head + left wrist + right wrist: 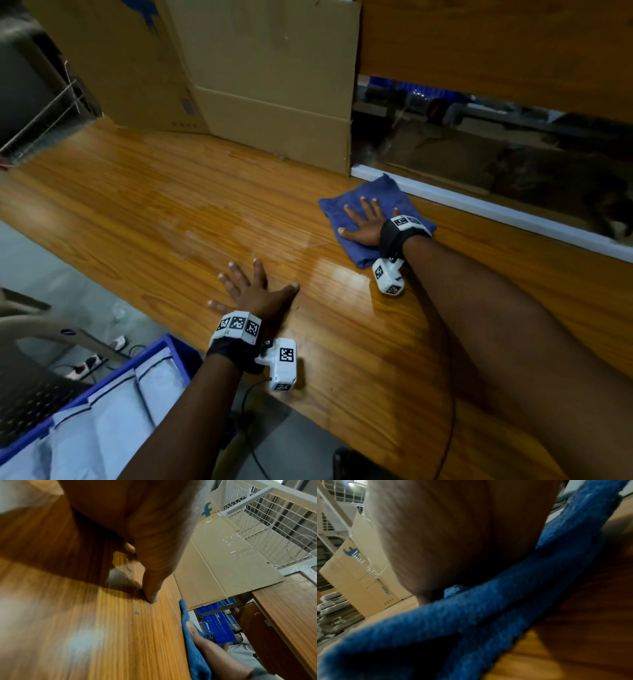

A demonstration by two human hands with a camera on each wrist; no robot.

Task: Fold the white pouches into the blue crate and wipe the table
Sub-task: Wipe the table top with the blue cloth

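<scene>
You see a glossy wood-grain table (144,205), a fuzzy blue cloth (346,209), matt cardboard boxes (274,85) and a plastic crate (171,346).

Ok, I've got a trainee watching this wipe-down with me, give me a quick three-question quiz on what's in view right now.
1. True or false: the right hand presses flat on the blue cloth.
2. Where are the white pouches?
A. spread on the table
B. in the blue crate
C. on the cardboard box
3. Fill in: the left hand lies flat on the bare ____, holding nothing.

Key
1. True: fingers spread on the cloth, near the table's far edge.
2. B: they stand in the blue crate beside the table's near edge, lower left in the head view.
3. Table: the wooden top, with a wet-looking patch beyond the fingertips.
</scene>
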